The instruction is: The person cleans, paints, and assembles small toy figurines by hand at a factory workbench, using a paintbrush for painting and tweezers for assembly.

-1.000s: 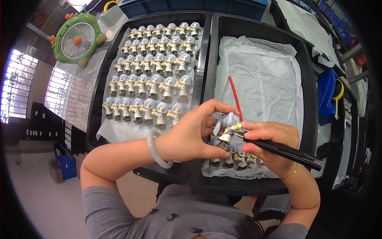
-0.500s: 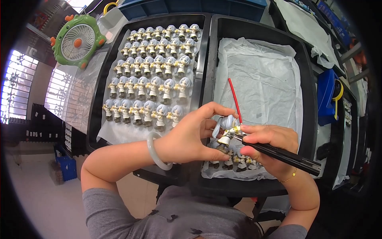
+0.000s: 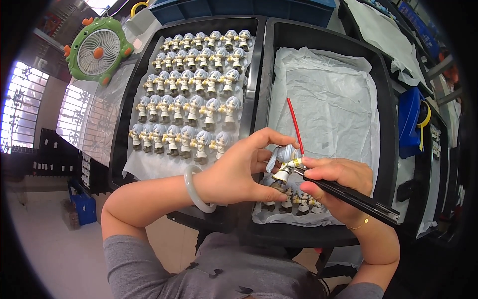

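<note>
Over the near end of the right tray, my left hand (image 3: 239, 169) pinches a small figurine (image 3: 282, 173) with grey-blue hair and a white coat between thumb and fingers. My right hand (image 3: 343, 184) is closed around a long black tool (image 3: 363, 201), whose narrow metal tip meets the figurine's front. A thin red rod (image 3: 294, 122) slants up and away from the figurine, its lower end beside my right fingertips; what grips that end is hidden. Beneath my hands, several similar figurines (image 3: 301, 202) stand on the tray's paper, partly covered.
To the left, a black tray (image 3: 257, 74) holds rows of matching figurines (image 3: 191, 109). White paper (image 3: 323, 94) lines the right tray (image 3: 386, 124). A green fan (image 3: 98, 51) stands far left, a blue bin (image 3: 239, 11) behind the trays, and a blue tape dispenser (image 3: 409, 124) at right.
My hands keep nearly the same pose on the figurine. The rear end of the black tool has dipped slightly toward me, and the whole view has shifted a little.
</note>
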A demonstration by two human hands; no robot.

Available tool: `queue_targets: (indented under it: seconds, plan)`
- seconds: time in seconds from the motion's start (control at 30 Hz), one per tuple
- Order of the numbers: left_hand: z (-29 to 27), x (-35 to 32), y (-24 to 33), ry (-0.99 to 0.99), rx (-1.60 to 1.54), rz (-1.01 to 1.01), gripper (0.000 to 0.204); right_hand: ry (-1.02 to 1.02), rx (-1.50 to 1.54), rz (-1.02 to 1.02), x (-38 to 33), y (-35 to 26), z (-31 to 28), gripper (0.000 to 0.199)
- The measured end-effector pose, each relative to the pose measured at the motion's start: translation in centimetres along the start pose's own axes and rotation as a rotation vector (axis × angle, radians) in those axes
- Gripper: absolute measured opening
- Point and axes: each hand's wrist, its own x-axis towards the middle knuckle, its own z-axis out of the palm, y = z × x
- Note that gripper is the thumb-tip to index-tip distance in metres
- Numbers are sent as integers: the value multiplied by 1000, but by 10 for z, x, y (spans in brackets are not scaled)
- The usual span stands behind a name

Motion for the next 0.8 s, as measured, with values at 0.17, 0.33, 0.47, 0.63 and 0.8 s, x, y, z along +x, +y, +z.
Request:
queue_targets:
  seconds: [0.17, 0.33, 0.47, 0.63, 0.8]
  plan:
    - [1, 0, 0, -11, -10, -12, 71, 21, 27, -47, 0, 1, 0, 25]
    - [0, -2, -1, 87, -20, 7, 70, 175, 352, 330, 9, 7, -11, 8]
    - [5, 1, 1, 66, -58, -5, 68, 15, 194, 538, -4, 65, -6, 17]
    - [4, -1, -1, 54, -1, 19, 68, -291, -392, 598, -7, 71, 35, 17]
    - [6, -1, -2, 87, 16, -11, 68, -90, -55, 760, 15, 54, -3, 10]
